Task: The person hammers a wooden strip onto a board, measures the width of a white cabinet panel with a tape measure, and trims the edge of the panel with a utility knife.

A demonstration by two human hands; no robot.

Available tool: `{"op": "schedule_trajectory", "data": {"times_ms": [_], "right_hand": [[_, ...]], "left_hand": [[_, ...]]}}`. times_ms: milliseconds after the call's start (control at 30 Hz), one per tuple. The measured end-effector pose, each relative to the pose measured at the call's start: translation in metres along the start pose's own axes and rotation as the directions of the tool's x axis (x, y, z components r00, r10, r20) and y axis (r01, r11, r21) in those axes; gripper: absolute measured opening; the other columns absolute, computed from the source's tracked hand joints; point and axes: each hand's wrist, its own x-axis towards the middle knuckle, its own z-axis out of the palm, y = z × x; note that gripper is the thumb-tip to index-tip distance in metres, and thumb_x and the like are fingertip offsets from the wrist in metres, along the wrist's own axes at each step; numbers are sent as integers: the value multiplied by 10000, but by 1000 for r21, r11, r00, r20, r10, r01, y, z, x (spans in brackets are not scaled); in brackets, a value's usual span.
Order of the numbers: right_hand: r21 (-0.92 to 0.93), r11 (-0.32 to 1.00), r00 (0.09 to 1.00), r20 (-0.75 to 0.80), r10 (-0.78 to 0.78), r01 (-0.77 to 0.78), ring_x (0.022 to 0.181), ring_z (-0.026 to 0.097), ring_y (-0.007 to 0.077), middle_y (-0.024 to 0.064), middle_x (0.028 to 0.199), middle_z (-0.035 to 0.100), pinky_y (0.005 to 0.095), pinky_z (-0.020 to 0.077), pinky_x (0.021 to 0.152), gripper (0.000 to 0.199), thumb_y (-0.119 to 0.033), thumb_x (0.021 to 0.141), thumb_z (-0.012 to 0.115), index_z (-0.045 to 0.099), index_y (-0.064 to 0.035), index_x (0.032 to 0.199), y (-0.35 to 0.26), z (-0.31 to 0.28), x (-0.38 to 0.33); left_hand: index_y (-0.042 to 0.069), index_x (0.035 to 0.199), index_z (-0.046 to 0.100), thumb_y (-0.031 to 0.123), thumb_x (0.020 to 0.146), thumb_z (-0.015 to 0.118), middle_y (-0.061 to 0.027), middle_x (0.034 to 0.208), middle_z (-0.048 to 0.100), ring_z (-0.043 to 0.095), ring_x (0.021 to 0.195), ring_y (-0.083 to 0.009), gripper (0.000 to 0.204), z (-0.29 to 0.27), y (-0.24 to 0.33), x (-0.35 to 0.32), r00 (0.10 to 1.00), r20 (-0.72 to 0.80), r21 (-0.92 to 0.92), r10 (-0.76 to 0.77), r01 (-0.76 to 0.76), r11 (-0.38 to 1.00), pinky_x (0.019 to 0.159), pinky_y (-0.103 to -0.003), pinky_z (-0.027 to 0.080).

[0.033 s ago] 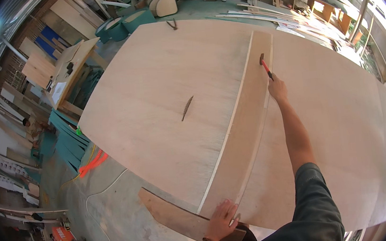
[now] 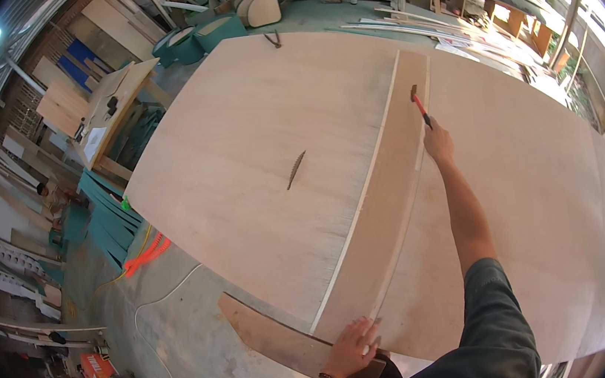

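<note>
My right hand [image 2: 438, 142] is closed around a hammer [image 2: 421, 106] with a red and black handle. The hammer's head is over the far part of a long brown board strip [image 2: 386, 198], edged with pale narrow strips; I cannot tell whether it touches. That strip lies across a large pale wooden panel [image 2: 237, 137]. At the strip's near end my left hand [image 2: 351, 349] rests with its fingers stretched out. Below my left palm is a curved brown wooden piece [image 2: 266, 331] along the panel's near edge.
On the panel lie a dark, ridged narrow piece [image 2: 296, 170] and, at the far edge, a pincer-like tool [image 2: 273, 40]. A workbench [image 2: 120, 98] stands to the left. An orange coil [image 2: 147, 256] and a white cable [image 2: 153, 304] lie on the floor. Long strips [image 2: 441, 31] are stacked far right.
The view has shifted very slightly. My left fingers lie a little further right on the strip's near end. My right hand still grips the hammer in nearly the same place.
</note>
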Motion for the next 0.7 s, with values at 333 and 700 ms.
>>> {"op": "schedule_trajectory", "data": {"times_ms": [333, 700], "right_hand": [[-180, 915, 907, -295, 300, -361, 1075, 677, 380, 154, 1247, 669, 524, 556, 865, 538, -135, 963, 498, 481, -290, 1478, 156, -51, -193], [-639, 610, 870, -454, 192, -469, 1120, 620, 309, 111, 1223, 622, 479, 520, 915, 456, -222, 986, 512, 498, -290, 1437, 225, -121, -307]], "left_hand": [[47, 833, 682, 481, 945, 575, -145, 834, 706, 681, 854, -335, 461, 52, 48, -43, 879, 476, 55, -33, 7, 998, 796, -457, 500], [36, 636, 615, 523, 963, 572, -170, 620, 588, 588, 630, -369, 588, -80, 99, -41, 967, 249, -328, -46, 129, 936, 640, -428, 458]]}}
